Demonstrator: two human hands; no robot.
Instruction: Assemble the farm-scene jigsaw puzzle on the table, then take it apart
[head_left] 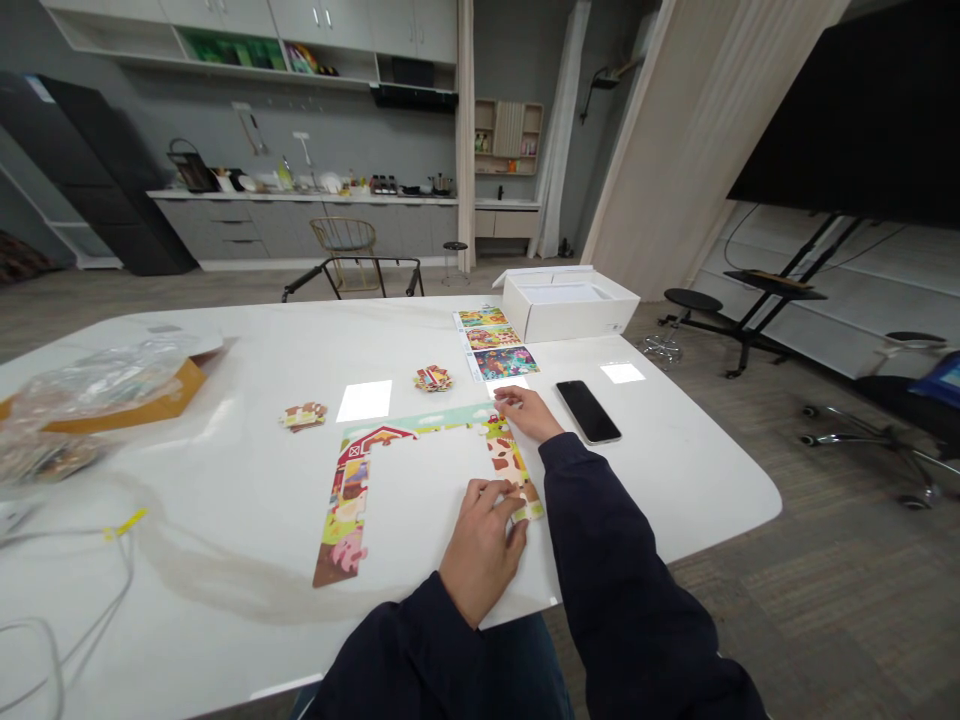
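A farm-scene jigsaw puzzle (351, 500) lies on the white table as a partial frame: a left column, a top strip and a right column with a brown-patched cow. My left hand (480, 545) has its fingers curled onto the puzzle piece (533, 507) at the lower end of the right column. At the top right corner, the bent fingers of my right hand (529, 412) close on the corner puzzle piece, which they partly cover. Beyond the top strip lies a small pile of loose pieces (433, 378). Another small pile (304, 416) sits farther left.
A black phone (589, 411) lies right of my right hand. Behind are a picture sheet (495, 345) and an open white box (570, 305). Clear plastic wrapping (105, 385) over an orange-brown packet, and a grey cable (124, 585), occupy the left side.
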